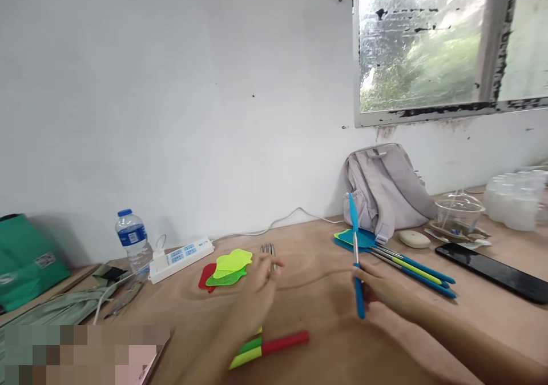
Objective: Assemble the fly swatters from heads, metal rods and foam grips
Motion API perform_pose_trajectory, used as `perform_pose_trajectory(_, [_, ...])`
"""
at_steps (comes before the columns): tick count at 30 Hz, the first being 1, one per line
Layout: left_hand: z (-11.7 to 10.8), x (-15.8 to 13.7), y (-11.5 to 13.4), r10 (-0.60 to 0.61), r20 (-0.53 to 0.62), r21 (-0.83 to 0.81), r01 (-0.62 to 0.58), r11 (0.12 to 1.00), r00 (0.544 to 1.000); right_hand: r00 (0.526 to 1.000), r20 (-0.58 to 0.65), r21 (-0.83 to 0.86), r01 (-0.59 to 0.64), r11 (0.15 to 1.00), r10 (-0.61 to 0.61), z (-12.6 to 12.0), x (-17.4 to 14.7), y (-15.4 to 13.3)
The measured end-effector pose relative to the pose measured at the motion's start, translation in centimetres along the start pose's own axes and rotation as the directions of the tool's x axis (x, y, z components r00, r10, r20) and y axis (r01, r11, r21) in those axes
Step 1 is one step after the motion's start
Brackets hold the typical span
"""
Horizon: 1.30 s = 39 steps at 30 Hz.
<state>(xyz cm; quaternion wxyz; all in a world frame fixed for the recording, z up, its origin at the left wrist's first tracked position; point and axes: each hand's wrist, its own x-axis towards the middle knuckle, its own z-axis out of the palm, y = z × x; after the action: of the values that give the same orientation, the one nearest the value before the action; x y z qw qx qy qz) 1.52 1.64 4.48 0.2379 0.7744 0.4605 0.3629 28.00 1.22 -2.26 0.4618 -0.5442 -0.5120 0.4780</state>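
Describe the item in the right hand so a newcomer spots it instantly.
Start at the pale backpack below the window. In front of it, the right hand holds a slim blue-ended tool with a silvery shaft. Unlike the similar bundle lying nearby, this one is held on its own.

Location: plain indoor workroom. Indicators: wooden worktop [314,305] against white wall [180,93]; weathered window [428,48], 2 o'clock; power strip [182,260], 8 o'clock.

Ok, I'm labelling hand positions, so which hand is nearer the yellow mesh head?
Left. The left hand is just to the right of the yellow mesh head; the right hand is much farther right, holding the blue-handled swatter.
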Motion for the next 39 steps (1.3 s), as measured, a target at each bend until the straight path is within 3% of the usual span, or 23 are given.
perform_pose_trajectory(1, [-0.4, 0.7, -1.3, 0.0, -0.098, 0.036, 0.003, 0.999, 0.995, 0.992, -0.081, -0.227, 0.072, 0.971, -0.093, -1.8, 0.6, 0.4])
perform_pose_trajectory(3, [-1.1, 2.0, -4.2, -0.016, -0.285, 0.134, 0.056, 0.989, 0.958, 0.927, -0.152, -0.595, 0.191, 0.78, -0.343, -5.2, 1.6, 0.9])
perform_pose_trajectory(4, [-1.3, 2.4, -5.5, -0.023, -0.36, 0.215, 0.106, 0.971, 0.933, 0.901, -0.14, -0.704, 0.201, 0.682, -0.41, -6.7, 2.0, 1.1])
perform_pose_trajectory(6, [-1.7, 2.9, -7.8, -0.061, -0.416, 0.254, 0.18, 0.95, 0.908, 0.889, -0.109, -0.811, 0.18, 0.556, -0.446, -9.0, 2.5, 1.4])
perform_pose_trajectory(9, [-2.0, 2.9, -10.1, -0.091, -0.451, 0.312, 0.252, 0.916, 0.888, 0.89, -0.109, -0.874, 0.127, 0.469, -0.443, -11.1, 2.7, 1.5])
perform_pose_trajectory(14, [-2.1, 2.2, -12.0, -0.086, -0.434, 0.441, 0.295, 0.847, 0.897, 0.873, -0.101, -0.897, 0.128, 0.424, -0.477, -12.8, 3.2, 2.0])
perform_pose_trajectory(22, [-2.5, 2.0, -14.4, -0.102, -0.406, 0.53, 0.325, 0.783, 0.908, 0.898, -0.075, -0.941, 0.079, 0.328, -0.434, -15.6, 4.9, 4.6])
perform_pose_trajectory(30, [-2.7, 2.0, -15.2, -0.123, -0.39, 0.541, 0.335, 0.772, 0.913, 0.872, -0.108, -0.97, 0.013, 0.243, -0.478, -14.0, 4.0, 4.2])
perform_pose_trajectory(39, [-2.9, 2.1, -16.3, -0.164, -0.407, 0.518, 0.374, 0.769, 0.899, 0.894, -0.02, -0.962, 0.105, 0.253, -0.447, -13.1, 4.2, 4.6])
